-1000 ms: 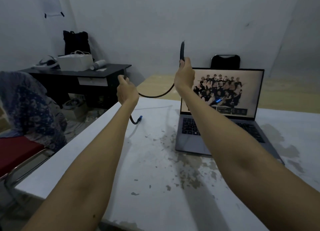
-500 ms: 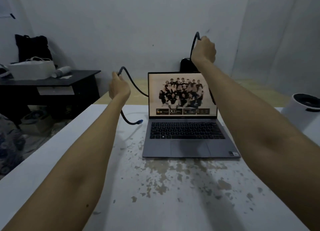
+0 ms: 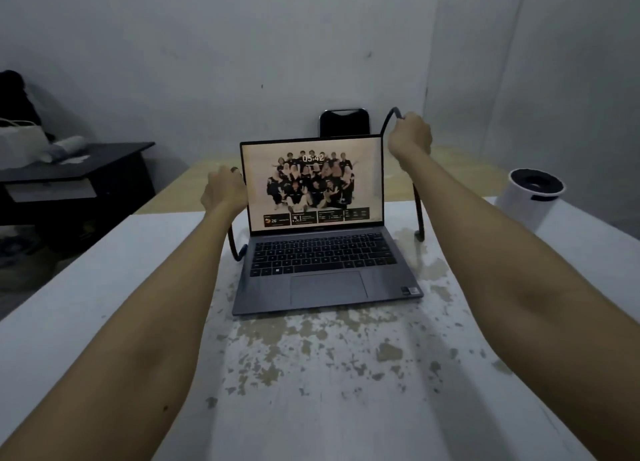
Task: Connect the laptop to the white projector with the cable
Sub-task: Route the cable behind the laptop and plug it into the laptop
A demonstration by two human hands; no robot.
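An open grey laptop (image 3: 325, 259) sits mid-table with a group photo on its screen. A white cylindrical projector (image 3: 526, 201) with a dark top stands at the table's right edge. A black cable (image 3: 419, 214) runs behind the laptop screen. My left hand (image 3: 223, 192) grips it left of the screen, and one end hangs beside the laptop's left edge, near the keyboard. My right hand (image 3: 410, 136) grips it above the screen's right corner, and the other end hangs down to the table right of the laptop.
The white table (image 3: 311, 374) has worn, flaking paint. A black chair back (image 3: 344, 121) shows behind the laptop. A dark desk (image 3: 72, 180) with a white box and a roll stands at the left. A wooden table lies beyond.
The view swung right, bringing the laptop to centre and the projector into sight. My left hand came in to the screen's left edge, and my right hand came down to the screen's right corner.
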